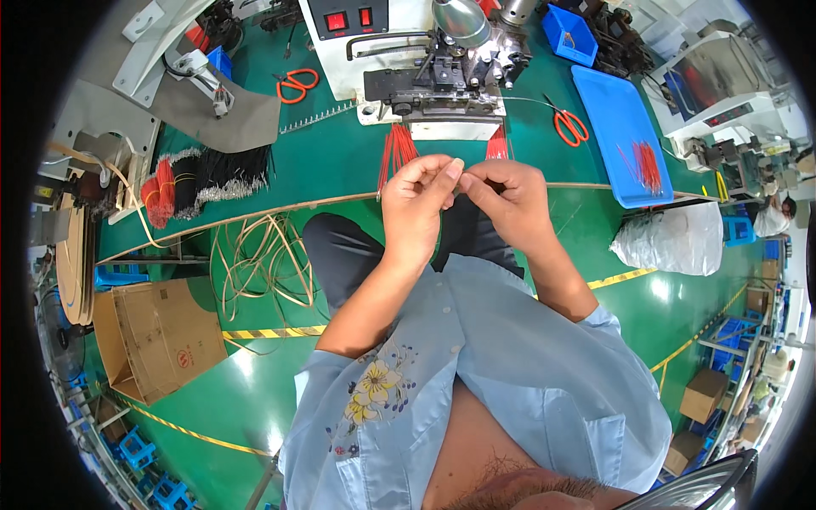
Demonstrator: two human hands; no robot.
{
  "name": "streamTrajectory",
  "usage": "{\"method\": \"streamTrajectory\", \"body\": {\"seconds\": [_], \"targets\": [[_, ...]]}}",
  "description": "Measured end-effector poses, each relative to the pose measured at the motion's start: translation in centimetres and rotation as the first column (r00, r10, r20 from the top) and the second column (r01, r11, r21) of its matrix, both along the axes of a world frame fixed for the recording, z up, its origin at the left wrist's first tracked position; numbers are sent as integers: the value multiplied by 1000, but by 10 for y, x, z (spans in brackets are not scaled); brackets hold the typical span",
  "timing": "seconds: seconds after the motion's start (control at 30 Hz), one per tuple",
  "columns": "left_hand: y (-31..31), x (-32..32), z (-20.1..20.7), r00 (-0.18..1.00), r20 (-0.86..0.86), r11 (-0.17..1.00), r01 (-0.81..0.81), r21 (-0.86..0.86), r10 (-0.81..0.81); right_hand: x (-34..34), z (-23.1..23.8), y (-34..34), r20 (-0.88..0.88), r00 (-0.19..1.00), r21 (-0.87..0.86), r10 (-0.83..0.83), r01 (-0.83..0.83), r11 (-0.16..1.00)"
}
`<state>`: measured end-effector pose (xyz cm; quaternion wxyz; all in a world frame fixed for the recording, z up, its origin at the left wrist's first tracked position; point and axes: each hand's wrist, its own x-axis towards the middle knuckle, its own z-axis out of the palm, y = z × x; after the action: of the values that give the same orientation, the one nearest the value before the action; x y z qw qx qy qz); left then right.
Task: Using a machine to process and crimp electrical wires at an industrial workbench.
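My left hand (pixel 416 204) and my right hand (pixel 513 204) meet above my lap, just in front of the table edge. Thumb and fingers of each are pinched together, tip to tip, around something too small to make out. Directly beyond them stands a bench press machine (pixel 459 81) with a white base. Red wires (pixel 396 150) lie in a bunch at its left front, by my left hand. Another bunch of red wires (pixel 497 146) shows at its right front, partly hidden behind my right hand.
Red-handled scissors (pixel 297 86) and a second pair (pixel 570 128) flank the machine. A blue tray (pixel 602 110) holds red wires. Bundled black wires (pixel 229 174) lie at left. A cardboard box (pixel 161 336), looped strip (pixel 263 263) and plastic bag (pixel 671 238) are below the table's level.
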<state>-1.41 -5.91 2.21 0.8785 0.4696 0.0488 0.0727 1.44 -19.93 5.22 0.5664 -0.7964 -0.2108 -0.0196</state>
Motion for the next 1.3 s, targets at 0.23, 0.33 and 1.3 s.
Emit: {"method": "streamTrajectory", "body": {"seconds": [0.23,0.33,1.3], "targets": [[0,11,-2,989,-87,985,108,-133,-120,58,-9,7,95,924,3,-370,371,929],[-1,11,-4,977,-119,978,163,-131,-179,67,-16,8,34,932,74,-360,357,931],[-5,4,2,947,-130,946,270,-181,-295,75,-18,11,-36,936,102,-349,351,931]]}}
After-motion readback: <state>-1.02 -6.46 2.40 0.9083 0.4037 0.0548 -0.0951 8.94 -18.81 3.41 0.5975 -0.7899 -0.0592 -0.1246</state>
